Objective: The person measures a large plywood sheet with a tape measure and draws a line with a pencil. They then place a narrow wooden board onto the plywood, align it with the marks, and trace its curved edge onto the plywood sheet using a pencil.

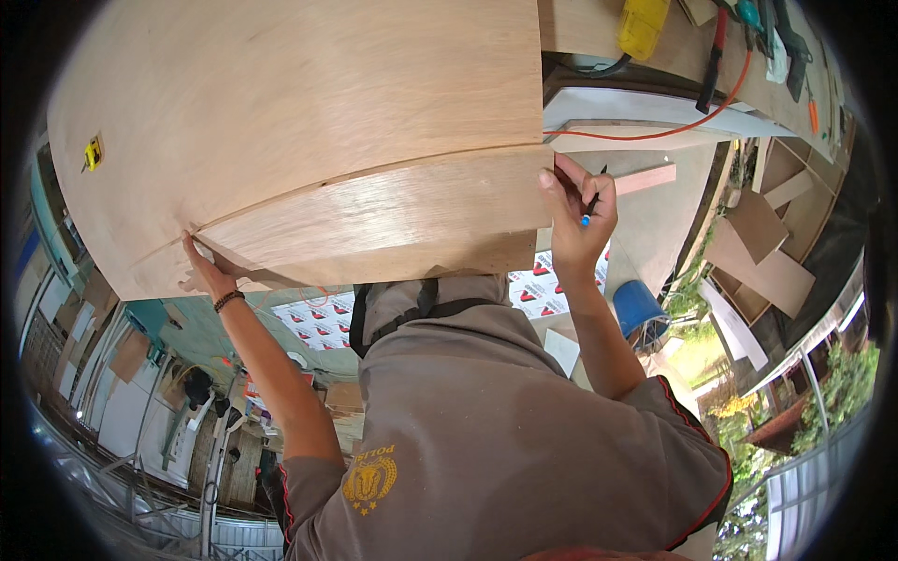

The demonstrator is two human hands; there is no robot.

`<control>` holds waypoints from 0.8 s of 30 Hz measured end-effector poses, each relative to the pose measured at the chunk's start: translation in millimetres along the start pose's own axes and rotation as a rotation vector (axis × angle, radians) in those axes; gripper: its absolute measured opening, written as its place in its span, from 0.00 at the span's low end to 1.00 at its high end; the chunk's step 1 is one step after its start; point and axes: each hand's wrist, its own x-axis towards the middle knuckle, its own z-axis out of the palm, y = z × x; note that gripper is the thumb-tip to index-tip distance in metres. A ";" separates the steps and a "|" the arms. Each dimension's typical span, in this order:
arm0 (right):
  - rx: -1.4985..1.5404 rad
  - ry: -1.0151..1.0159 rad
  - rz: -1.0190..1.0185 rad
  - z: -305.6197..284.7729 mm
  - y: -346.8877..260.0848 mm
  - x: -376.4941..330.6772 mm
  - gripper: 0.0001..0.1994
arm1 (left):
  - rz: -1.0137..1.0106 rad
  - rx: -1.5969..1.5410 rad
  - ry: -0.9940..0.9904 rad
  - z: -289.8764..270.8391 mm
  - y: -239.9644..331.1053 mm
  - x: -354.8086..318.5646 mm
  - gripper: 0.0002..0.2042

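Observation:
A long plywood strip (374,210) lies on a large plywood sheet (309,84), along the side nearest me. My left hand (210,269) is at the strip's left end, its fingers stretched out and touching the wood. At the strip's right end, my right hand (582,210) has a dark pen with a blue end (586,219) tucked in its curled fingers. The thumb and index finger of that hand rest against the strip's end. The undersides of both hands are hidden.
A yellow tape measure (93,153) lies on the sheet's far left. Beyond its right edge are a yellow tool (643,26), an orange cord (645,136) and a pinkish wooden batten (645,178). A blue bucket (640,309) stands at lower right, near wood offcuts (762,257).

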 end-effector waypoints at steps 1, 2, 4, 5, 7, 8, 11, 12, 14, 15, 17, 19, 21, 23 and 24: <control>0.007 0.005 -0.008 2.3 1.8 1.6 0.21 | -0.020 -0.008 0.041 9.6 5.0 -7.1 0.71; 0.013 0.008 -0.016 4.4 3.8 2.9 0.22 | -0.040 -0.016 0.082 17.4 9.2 -13.9 0.74; -0.001 -0.006 -0.026 4.2 3.7 6.7 0.22 | -0.079 -0.137 -0.032 -4.1 -2.0 27.7 0.72; -0.032 -0.009 -0.033 3.7 4.5 7.0 0.22 | -0.093 -0.153 -0.061 -5.5 -4.0 34.1 0.72; -0.077 -0.013 -0.045 3.8 4.8 6.1 0.22 | -0.112 -0.138 -0.082 -1.9 3.8 27.0 0.72; -0.092 -0.014 -0.051 4.6 3.6 6.0 0.22 | -0.100 -0.120 -0.062 0.9 5.1 22.7 0.72; -0.123 -0.015 -0.066 6.8 2.0 5.6 0.22 | -0.047 -0.096 0.001 7.8 9.2 15.9 0.73; -0.132 -0.017 -0.071 6.9 1.8 5.7 0.22 | -0.037 -0.099 0.007 9.1 10.3 15.0 0.73; -0.150 -0.026 -0.079 7.2 1.3 6.7 0.22 | -0.034 -0.104 0.002 10.5 13.2 13.1 0.72; -0.159 -0.033 -0.084 7.4 1.5 7.2 0.22 | -0.024 -0.097 0.020 12.5 14.6 9.4 0.70; -0.179 -0.031 -0.092 9.1 2.2 8.5 0.22 | 0.033 -0.040 0.131 29.8 19.3 -11.2 0.61; -0.132 -0.045 -0.094 7.0 1.1 9.8 0.22 | -0.051 -0.056 -0.148 -11.5 0.1 41.4 0.46; -0.033 -0.038 -0.093 8.8 10.8 8.0 0.22 | -0.211 -0.097 -0.319 -21.0 -5.8 45.5 0.32; -0.160 -0.078 -0.097 2.0 17.0 7.4 0.22 | -0.317 -0.184 -0.382 -21.3 -4.3 33.1 0.28; -0.192 -0.098 -0.056 2.7 8.2 8.5 0.21 | -0.231 -0.220 -0.397 -30.5 -17.2 46.6 0.26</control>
